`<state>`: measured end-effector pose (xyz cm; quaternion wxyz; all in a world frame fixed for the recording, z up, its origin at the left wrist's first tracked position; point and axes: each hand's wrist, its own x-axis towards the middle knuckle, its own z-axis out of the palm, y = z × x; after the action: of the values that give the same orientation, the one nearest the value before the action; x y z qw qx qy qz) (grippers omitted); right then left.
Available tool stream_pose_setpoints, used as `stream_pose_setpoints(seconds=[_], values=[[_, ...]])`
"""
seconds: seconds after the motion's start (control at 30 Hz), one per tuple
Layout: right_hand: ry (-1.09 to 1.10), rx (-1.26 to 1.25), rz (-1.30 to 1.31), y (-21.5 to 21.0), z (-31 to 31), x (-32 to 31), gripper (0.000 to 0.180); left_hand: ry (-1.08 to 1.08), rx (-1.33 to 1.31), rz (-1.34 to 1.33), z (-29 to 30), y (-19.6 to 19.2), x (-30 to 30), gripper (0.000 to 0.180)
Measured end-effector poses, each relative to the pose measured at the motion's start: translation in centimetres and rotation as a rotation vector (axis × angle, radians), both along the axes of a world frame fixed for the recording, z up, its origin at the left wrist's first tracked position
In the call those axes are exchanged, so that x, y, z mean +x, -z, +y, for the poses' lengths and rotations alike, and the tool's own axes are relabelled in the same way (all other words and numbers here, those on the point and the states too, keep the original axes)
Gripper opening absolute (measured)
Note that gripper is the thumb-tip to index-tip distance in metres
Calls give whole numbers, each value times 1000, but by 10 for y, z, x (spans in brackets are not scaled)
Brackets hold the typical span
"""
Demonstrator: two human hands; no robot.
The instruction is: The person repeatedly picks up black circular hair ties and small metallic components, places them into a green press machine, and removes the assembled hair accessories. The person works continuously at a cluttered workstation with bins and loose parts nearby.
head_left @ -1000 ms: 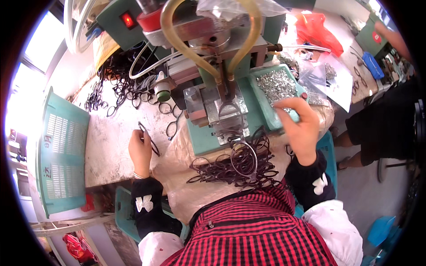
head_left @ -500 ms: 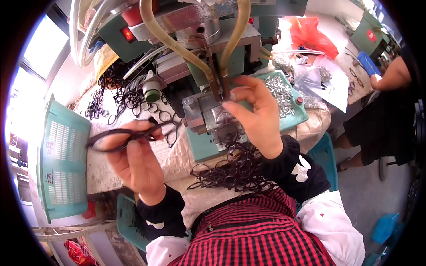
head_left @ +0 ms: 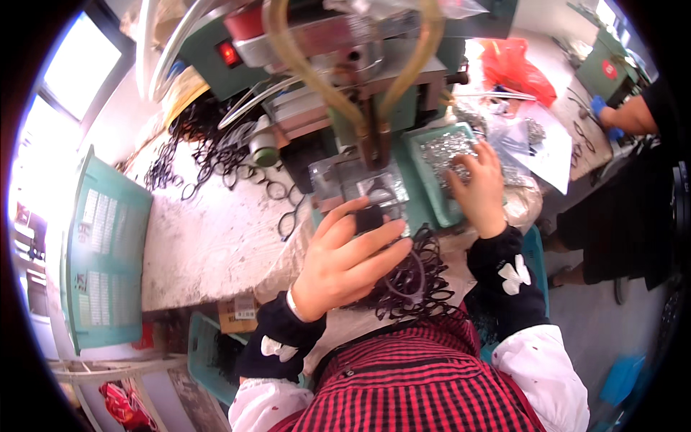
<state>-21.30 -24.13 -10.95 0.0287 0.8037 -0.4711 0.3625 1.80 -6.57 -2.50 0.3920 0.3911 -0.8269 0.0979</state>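
The left hand point(head_left: 345, 263) pinched a black loop point(head_left: 369, 217), maybe scissors, just below the machine point(head_left: 360, 129). The right hand point(head_left: 479, 183), fingers spread, touched the tray point(head_left: 425, 180) of metal bits.

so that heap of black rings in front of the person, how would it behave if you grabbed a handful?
The black rings are thin open loops lying interlocked, so a handful would probably come up tangled, dragging extras. They look light for their bulk. Likely springy rather than floppy, since the loops hold their shape in the pile. The left hand is over them.
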Motion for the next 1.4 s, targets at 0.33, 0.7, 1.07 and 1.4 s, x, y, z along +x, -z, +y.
stream_pose_setpoints(seconds=[0.33,0.7,1.07,1.4], values=[[-16,128,-180,38,-20,10,26,31,44,103,-6,4,-62,20],[240,-203,-152,97,-57,38,11,-26,-149,339,28,83,-49,20],[324,-219,71,97,-61,49,13,-30,-167,400,24,77,-18,18],[497,-69,-271,2,51,74,12,-150,-216,466,61,76,60,16]])
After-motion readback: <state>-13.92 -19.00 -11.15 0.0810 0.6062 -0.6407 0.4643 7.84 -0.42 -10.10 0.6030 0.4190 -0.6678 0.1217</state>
